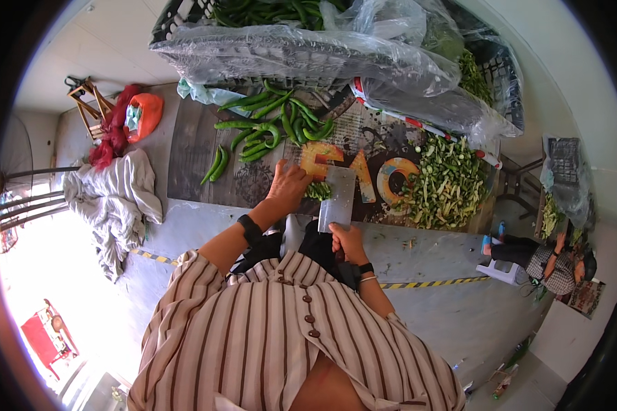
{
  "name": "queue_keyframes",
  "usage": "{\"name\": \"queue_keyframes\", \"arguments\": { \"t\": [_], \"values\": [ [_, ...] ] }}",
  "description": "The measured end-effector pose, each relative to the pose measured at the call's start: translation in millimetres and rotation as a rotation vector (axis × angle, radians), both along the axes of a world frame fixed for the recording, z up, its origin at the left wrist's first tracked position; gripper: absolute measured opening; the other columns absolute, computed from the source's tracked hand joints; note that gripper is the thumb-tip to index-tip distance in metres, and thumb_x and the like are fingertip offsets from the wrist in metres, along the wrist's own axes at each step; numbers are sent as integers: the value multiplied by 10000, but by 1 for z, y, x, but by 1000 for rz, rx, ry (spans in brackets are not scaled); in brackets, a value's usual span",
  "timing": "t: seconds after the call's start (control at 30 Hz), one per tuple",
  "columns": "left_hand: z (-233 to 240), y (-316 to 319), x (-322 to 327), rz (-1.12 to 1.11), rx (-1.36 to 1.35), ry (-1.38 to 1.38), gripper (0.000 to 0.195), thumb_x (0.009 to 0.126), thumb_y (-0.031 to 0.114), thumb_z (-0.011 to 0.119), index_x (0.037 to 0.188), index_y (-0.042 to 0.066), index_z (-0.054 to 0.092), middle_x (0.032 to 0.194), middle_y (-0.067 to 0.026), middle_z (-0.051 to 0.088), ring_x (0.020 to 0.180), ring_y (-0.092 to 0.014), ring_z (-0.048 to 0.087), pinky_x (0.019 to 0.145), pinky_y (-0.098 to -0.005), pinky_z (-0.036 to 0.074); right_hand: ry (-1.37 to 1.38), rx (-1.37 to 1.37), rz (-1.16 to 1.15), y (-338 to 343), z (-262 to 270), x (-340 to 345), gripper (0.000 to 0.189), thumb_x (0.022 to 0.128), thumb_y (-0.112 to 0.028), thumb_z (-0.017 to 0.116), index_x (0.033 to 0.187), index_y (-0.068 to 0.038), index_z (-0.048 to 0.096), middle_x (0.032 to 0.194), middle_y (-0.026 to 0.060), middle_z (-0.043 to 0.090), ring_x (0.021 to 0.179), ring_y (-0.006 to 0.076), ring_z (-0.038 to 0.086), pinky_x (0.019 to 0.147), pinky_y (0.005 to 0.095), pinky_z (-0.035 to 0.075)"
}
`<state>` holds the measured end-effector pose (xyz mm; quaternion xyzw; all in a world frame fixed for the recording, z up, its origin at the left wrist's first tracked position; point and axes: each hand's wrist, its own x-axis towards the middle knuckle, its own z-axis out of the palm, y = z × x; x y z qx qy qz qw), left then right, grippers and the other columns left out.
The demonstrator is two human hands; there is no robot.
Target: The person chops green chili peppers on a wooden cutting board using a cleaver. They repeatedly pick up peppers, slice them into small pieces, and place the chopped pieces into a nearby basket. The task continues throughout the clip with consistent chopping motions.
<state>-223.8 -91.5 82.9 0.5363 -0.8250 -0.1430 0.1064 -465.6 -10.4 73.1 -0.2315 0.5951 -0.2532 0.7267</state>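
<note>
My right hand (347,241) grips the handle of a broad metal cleaver (337,200), its blade lying over the near part of the table. Just left of the blade sits a small bunch of cut green chili peppers (318,191). Curled fingers of my left hand (288,187) hold the bunch at its left end, partly hiding it. Beyond that hand, whole green chili peppers (275,126) lie in a loose pile, with two more peppers (216,164) apart at the left. A large heap of chopped peppers (447,185) covers the right part of the printed tabletop (200,185).
Plastic-lined crates (308,51) of peppers stand along the far edge. At the left are an orange bag (146,115) and draped grey cloth (118,185). Another person (552,264) sits at the far right by a second table. Yellow-black tape (437,282) marks the floor.
</note>
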Motion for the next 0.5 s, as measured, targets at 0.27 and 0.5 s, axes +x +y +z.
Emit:
{"name": "queue_keyframes", "arguments": {
  "t": [0.27, 0.5],
  "values": [
    [-9, -1, -18, 31, 1, -14, 380, 756, 160, 731, 1128, 145, 653, 1016, -35, 658, 1098, -237, 568, 1107, -525, 244, -21, -14, 100, -2, -9, 10, 323, 920, -271, 722, 733, -67, 556, 578, -14, 492, 434, 98, 482, 429, 286, 425],
    [-11, 2, -34, 34, -54, 138, 342, 739, 170, 746, 1070, 130, 667, 993, -51, 661, 1060, -256, 584, 1039, -499, 310, -130, 51, 49, -4, 0, 4, 315, 910, -252, 734, 737, -72, 543, 574, -9, 500, 439, 92, 472, 436, 287, 423]
  ]
}}
